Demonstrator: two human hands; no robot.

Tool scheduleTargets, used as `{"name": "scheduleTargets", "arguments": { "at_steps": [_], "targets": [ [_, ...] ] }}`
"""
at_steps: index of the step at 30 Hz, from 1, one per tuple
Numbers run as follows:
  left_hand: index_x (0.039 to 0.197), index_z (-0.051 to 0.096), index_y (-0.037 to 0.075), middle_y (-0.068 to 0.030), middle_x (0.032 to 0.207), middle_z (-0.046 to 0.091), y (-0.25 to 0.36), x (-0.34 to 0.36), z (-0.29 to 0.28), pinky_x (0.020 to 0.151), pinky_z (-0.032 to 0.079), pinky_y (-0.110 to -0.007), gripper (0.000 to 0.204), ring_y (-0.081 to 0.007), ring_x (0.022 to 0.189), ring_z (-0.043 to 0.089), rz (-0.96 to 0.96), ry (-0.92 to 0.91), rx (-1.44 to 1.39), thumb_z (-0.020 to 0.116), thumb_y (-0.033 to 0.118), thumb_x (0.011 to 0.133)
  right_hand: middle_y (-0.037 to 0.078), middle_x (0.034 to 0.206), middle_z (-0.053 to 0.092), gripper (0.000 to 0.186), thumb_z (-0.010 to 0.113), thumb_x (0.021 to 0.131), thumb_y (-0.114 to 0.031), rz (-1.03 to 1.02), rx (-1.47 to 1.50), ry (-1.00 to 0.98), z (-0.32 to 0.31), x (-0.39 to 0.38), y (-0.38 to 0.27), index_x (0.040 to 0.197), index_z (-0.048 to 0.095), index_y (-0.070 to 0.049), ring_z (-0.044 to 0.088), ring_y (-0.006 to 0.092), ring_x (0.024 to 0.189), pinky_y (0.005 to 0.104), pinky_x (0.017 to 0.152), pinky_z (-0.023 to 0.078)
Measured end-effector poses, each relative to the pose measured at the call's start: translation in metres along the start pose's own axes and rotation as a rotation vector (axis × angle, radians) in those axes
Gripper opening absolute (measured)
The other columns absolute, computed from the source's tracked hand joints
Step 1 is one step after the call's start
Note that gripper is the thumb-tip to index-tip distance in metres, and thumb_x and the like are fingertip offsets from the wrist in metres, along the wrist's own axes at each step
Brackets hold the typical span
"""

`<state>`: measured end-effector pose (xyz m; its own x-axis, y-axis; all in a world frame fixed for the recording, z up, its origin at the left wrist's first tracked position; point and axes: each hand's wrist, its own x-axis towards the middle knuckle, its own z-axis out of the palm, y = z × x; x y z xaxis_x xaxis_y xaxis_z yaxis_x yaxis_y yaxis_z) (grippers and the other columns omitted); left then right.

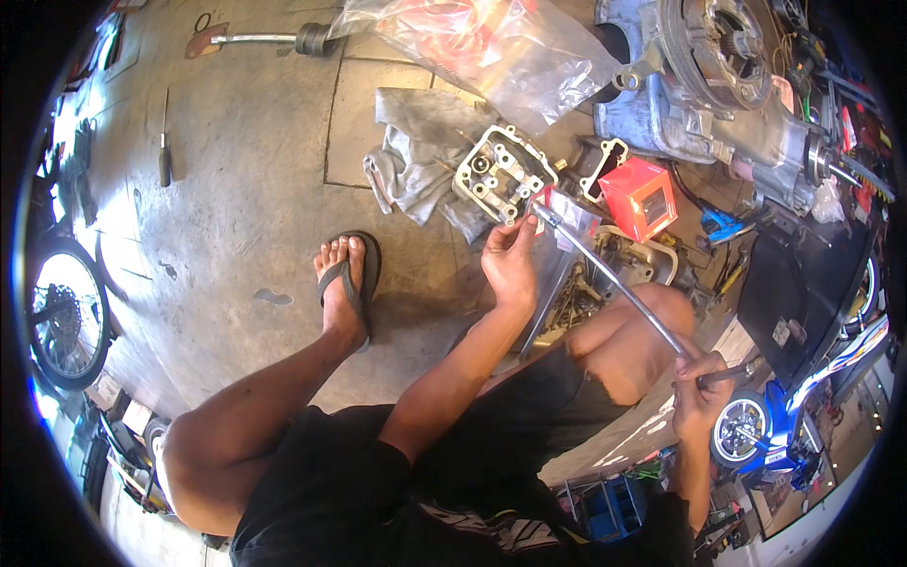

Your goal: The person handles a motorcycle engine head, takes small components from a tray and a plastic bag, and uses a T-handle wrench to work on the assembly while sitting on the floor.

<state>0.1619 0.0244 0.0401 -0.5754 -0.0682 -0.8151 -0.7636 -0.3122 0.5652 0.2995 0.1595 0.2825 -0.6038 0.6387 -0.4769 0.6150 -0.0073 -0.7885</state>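
My right hand point(697, 392) is closed around the handle end of a long T-handle socket wrench point(616, 282). Its shaft slants up and left to a socket beside my left hand point(511, 257). The left thumb and fingers are pinched together close to that socket, on something small that I cannot make out. Just beyond the fingertips lies a metal engine cylinder head point(505, 177), its inner side with bores and posts facing up. A grey rag point(411, 156) is spread on the floor to the left of it and partly under it.
A red box point(639, 200) stands right of the cylinder head, near a gasket point(603, 170). Farther back are a clear plastic bag point(472, 52) and a large engine point(699, 85). A screwdriver point(164, 156) lies at the left, and a blue motorcycle point(779, 425) stands at the right.
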Motion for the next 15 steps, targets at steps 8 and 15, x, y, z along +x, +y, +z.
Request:
{"name": "scheduleTargets", "arguments": {
  "at_steps": [8,15],
  "targets": [
    [0.090,0.067,0.002,-0.0038,0.086,0.069,0.000,0.002,0.000,0.073,0.047,-0.026,0.018,-0.0104,0.074,0.060,0.002,-0.003,0.003,0.080,0.014,0.087,0.032,0.117,0.068,0.020,0.063,0.090,0.012,-0.050,-0.038,-0.042,0.005,0.003,-0.005,0.081,0.053,-0.003,0.068,0.0232,0.103,0.0321,0.088,0.051],
    [0.087,0.066,0.003,-0.0051,0.080,0.069,0.002,0.005,-0.001,0.071,0.047,-0.027,0.022,-0.0112,0.070,0.060,-0.002,0.013,0.112,0.082,0.018,0.086,0.032,0.111,0.070,0.021,0.065,0.089,0.012,-0.188,-0.174,-0.037,0.017,0.003,-0.010,0.076,0.055,-0.001,0.071,0.0204,0.092,0.0302,0.077,0.054]
  ]
}}
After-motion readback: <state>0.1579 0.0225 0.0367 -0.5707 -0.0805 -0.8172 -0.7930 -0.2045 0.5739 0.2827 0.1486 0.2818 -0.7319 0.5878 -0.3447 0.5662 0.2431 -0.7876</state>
